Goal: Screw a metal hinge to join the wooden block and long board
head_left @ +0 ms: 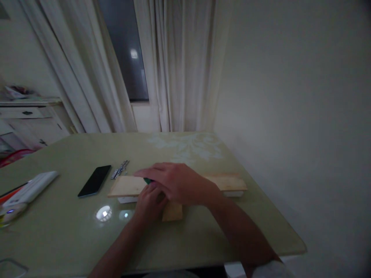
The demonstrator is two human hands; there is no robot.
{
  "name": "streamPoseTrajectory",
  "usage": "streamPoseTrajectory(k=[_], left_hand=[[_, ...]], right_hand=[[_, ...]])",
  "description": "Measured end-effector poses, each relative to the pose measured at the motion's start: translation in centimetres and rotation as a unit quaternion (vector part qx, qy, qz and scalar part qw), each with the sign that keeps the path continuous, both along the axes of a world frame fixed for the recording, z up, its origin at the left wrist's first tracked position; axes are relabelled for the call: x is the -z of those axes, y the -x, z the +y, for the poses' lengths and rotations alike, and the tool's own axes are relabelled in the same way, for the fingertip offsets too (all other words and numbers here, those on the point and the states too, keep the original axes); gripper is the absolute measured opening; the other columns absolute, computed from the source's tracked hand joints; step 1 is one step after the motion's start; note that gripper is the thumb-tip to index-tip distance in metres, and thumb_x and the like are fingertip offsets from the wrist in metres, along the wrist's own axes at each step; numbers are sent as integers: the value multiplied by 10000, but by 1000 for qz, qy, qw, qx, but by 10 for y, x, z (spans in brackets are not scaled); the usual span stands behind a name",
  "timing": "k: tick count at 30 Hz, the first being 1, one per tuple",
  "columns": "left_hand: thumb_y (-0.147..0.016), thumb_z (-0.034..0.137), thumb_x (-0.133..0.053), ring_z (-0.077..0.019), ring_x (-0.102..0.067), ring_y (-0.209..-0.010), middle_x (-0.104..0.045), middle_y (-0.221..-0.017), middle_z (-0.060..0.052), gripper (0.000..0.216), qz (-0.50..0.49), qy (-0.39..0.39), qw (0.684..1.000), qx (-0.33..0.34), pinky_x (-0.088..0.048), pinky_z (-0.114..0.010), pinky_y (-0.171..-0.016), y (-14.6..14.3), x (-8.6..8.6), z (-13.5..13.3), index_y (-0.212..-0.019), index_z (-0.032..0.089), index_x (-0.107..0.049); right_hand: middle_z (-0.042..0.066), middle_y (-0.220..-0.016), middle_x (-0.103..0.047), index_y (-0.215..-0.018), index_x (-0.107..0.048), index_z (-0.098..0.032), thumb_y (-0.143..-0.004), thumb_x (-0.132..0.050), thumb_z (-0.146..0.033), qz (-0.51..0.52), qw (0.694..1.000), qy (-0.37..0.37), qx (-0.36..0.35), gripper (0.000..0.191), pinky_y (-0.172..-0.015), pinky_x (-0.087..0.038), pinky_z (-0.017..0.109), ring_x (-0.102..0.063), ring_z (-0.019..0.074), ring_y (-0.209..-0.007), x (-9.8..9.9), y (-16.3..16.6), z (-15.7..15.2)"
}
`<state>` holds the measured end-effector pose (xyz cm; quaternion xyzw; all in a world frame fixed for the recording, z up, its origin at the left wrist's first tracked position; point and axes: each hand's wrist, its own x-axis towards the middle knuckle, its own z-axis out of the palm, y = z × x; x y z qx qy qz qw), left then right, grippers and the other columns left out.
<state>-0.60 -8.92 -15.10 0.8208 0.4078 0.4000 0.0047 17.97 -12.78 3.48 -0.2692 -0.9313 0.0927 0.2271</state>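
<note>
A pale wooden board (127,186) lies crosswise before me, raised on white supports (237,194). Its middle is hidden behind my hands. My right hand (179,183) arches over the board, fingers reaching left around a small dark green thing (147,180), perhaps a handle; most of it is covered. Just below, my left hand (150,200) is closed with thumb and fingers curled together against the board's front edge. What its fingertips pinch is hidden. A shorter wooden piece (173,212) sticks out toward me from under my right hand.
Left of the board are small metal hinges (120,170) and a black phone (95,180). A long white device (31,193) lies farther left, beside orange and black items. The pale green table (203,239) meets a wall on the right; curtains (185,69) hang behind.
</note>
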Motion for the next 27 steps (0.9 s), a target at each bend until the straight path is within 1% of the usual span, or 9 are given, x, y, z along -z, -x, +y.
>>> streamPoseTrajectory(k=[3,6,10,12,15,17,20,23,27], left_hand=[[-989,373,-655,-256,-673,-926,-747,-962,-73,166,0,-8,1000,22,-571,-387,-817,-3,-8,-3,-947,241,-746],[-994,365,-679,-241,-666,-926,-746,-967,-58,138,-11,-3,999,42,-564,-379,-838,-5,-15,-5,-979,238,-731],[-975,346,-712,-236,-666,-911,-745,-960,-56,116,-24,-6,999,44,-564,-373,-820,-6,-16,-6,-975,231,-733],[-974,337,-713,-233,-664,-913,-743,-961,-55,108,-24,-4,999,44,-564,-371,-819,-6,-16,-7,-973,231,-733],[-982,334,-705,-234,-657,-915,-741,-961,-55,106,-17,-4,999,44,-563,-376,-821,-6,-15,-7,-983,231,-731],[-989,337,-693,-238,-651,-907,-739,-958,-57,113,-11,-10,999,41,-561,-382,-814,-5,-13,-6,-979,230,-726],[-1000,330,-677,-242,-648,-921,-739,-977,-63,109,-6,-24,999,42,-561,-380,-813,-4,-12,-5,-998,229,-720],[-990,348,-702,-242,-652,-933,-742,-989,-62,119,-6,-23,998,53,-563,-374,-819,-4,-13,-6,-1013,233,-723],[-972,347,-728,-240,-655,-915,-741,-966,-54,114,-9,-14,999,50,-561,-380,-820,-6,-17,-8,-979,233,-720]], right_hand=[[53,-1329,-736,-1413,-637,-256,-1043,-614,-203,63,998,6,24,375,-987,-502,294,-689,188,-1206,-1,-14,17],[33,-1101,-793,-1158,-755,-228,-969,-754,-342,117,987,-12,106,221,-845,-480,268,-722,177,-990,0,-25,34],[-6,-780,-719,-839,-738,-189,-923,-772,-519,142,971,-30,191,343,-670,-388,254,-603,125,-701,4,-31,49],[6,-826,-731,-891,-743,-191,-945,-746,-516,133,973,-27,189,329,-686,-403,253,-611,131,-729,6,-30,48],[67,-1120,-767,-1193,-729,-209,-1010,-687,-407,112,980,-36,163,273,-861,-481,293,-683,194,-1006,6,-23,38],[79,-1323,-716,-1409,-631,-244,-1057,-607,-301,101,990,-26,99,358,-1014,-481,329,-646,206,-1219,4,-18,28],[70,-1496,-620,-1573,-477,-271,-1057,-532,-178,87,996,15,9,527,-1147,-436,346,-570,185,-1374,2,-16,18],[98,-1534,-594,-1618,-409,-226,-1041,-528,-141,90,995,43,4,595,-1179,-423,365,-547,195,-1412,2,-19,19],[81,-1369,-715,-1474,-588,-235,-1041,-599,-181,119,991,40,43,436,-1095,-485,361,-661,198,-1258,4,-21,30]])
